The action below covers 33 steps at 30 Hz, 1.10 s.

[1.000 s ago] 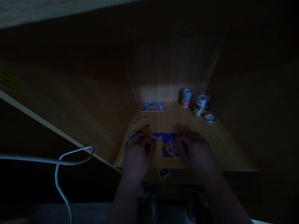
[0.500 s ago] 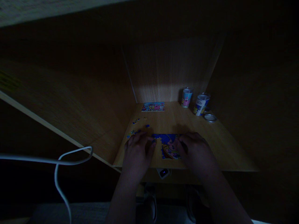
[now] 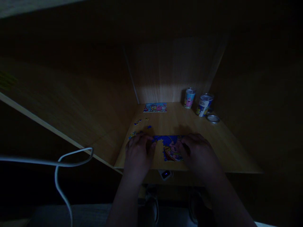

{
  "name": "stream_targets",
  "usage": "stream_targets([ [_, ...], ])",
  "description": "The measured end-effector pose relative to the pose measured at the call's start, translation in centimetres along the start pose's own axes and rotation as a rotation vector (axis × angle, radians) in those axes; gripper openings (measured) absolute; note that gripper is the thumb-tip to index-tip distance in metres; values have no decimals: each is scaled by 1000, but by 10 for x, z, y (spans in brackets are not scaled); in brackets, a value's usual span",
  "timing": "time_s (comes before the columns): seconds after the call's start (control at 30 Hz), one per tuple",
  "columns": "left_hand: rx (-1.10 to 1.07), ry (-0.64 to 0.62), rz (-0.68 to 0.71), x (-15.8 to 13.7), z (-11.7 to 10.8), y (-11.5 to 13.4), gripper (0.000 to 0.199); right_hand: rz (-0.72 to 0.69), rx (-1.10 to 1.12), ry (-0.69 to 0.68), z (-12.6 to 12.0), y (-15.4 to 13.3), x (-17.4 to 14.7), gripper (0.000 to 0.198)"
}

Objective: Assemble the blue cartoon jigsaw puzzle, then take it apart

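A partly assembled jigsaw puzzle (image 3: 172,148), blue with pink figures, lies near the front edge of the shelf. Its top strip reaches left beyond the main block, leaving bare wood below. My left hand (image 3: 139,149) is at the left end of that strip, thumb and forefinger closed around a small blue puzzle piece, mostly hidden. Over the right side of the puzzle lies my right hand (image 3: 195,146), its fingers curled and gripping that edge. Loose puzzle pieces (image 3: 133,134) lie beyond my left hand, with a single blue piece (image 3: 149,127) farther in.
A finished puzzle (image 3: 155,107) lies at the back left. Two printed cans (image 3: 189,98) (image 3: 204,105) stand at the back right, beside a round metal lid (image 3: 213,119). Wooden walls enclose the shelf. A white cable (image 3: 58,176) hangs at left.
My left thumb and forefinger have shifted slightly left and up at the end of the blue strip. My right hand stays on the puzzle's right side.
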<state>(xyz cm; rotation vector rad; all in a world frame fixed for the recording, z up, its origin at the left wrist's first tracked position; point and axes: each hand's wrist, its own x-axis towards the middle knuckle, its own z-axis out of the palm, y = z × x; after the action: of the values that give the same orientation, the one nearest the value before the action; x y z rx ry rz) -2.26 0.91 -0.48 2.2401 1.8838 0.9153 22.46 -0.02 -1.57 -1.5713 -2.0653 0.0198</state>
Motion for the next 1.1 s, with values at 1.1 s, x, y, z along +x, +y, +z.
stream_targets([
  [1.1, 77, 66, 89, -4, 2, 5, 7, -5, 5, 13, 1, 0, 0, 23],
])
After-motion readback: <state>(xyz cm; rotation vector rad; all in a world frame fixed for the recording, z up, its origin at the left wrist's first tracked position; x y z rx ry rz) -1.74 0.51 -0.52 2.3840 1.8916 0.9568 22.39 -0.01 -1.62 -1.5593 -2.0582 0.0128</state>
